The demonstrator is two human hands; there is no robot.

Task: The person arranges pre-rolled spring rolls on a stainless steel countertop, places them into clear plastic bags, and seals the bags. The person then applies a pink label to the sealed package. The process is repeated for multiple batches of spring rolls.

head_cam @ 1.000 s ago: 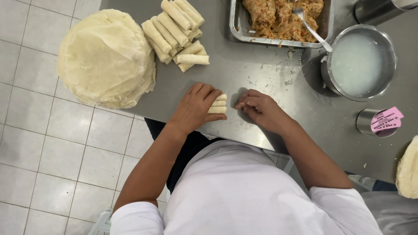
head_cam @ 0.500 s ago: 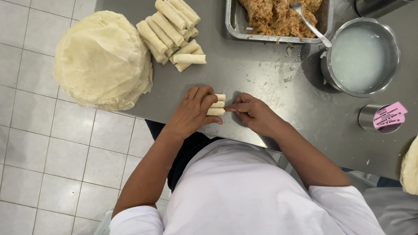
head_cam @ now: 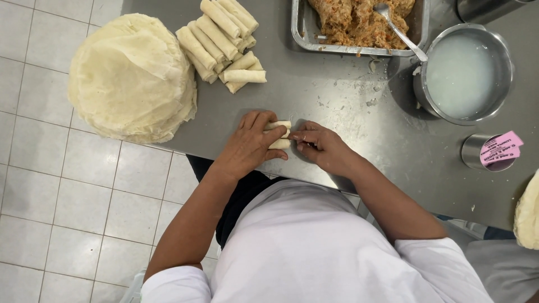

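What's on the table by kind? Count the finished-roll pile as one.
Metal containers: 4 (tray, pot, small cup, one cut off top right)
Wrapper stacks: 2 (large, partial at right edge)
Finished-roll pile: 1
Spoon: 1
Roll under left hand and right hand: 1
Total: 9

Even, bright overhead light, cool white in tone. The steel table (head_cam: 348, 84) shows soft, diffuse sheen without hard glare; the brightest reflection lies on the white liquid in the pot (head_cam: 463, 73) at far right. Shadows are short and soft, falling just under the left hand (head_cam: 250, 145) and right hand (head_cam: 323, 147) and beside the stack of wrappers (head_cam: 132, 78) at left. Focus is sharp throughout, with no motion blur. Floor tile lines bow slightly toward the left edge, showing mild wide-angle distortion.
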